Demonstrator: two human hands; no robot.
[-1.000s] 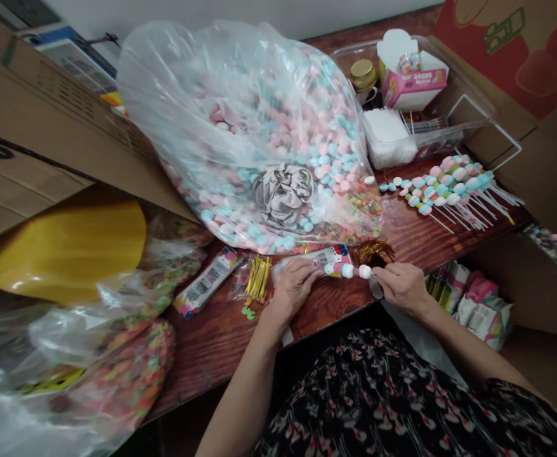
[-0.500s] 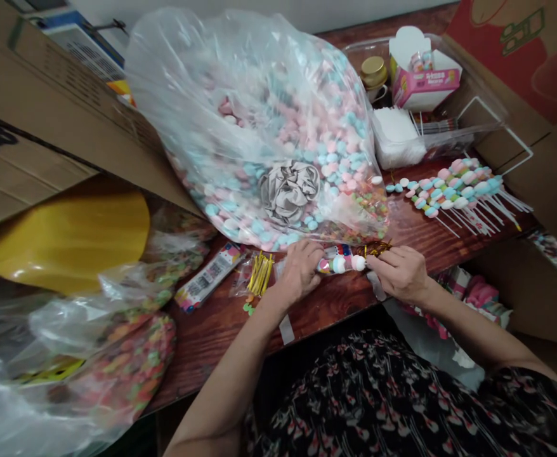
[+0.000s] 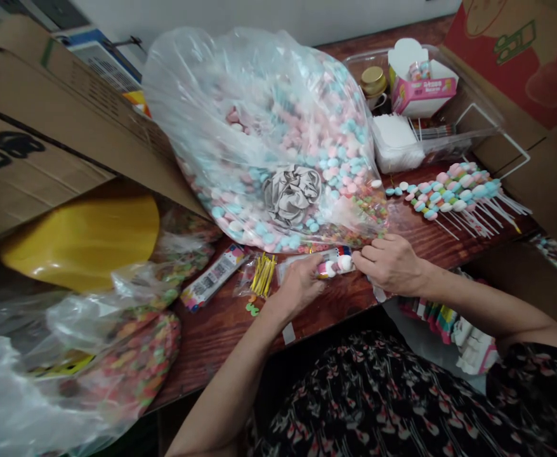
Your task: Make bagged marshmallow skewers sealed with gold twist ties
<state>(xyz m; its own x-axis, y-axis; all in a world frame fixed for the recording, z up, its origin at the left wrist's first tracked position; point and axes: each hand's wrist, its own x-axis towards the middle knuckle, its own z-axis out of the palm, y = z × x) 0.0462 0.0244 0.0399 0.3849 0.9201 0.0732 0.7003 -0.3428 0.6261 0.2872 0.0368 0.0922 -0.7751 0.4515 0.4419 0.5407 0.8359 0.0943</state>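
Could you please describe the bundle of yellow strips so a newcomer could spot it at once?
Find the big clear bag of pastel sweets on the reddish wooden table. Just below it in the view, the yellow strips lie between a flat printed packet and the left hand. Unlike that wide packet, they are slim and bunched lengthwise.

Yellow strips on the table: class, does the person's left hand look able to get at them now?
Probably yes: the yellow strips lie just beside the left hand, with nothing tall between. That hand grips the marshmallow stick, though, so it would likely let go first.
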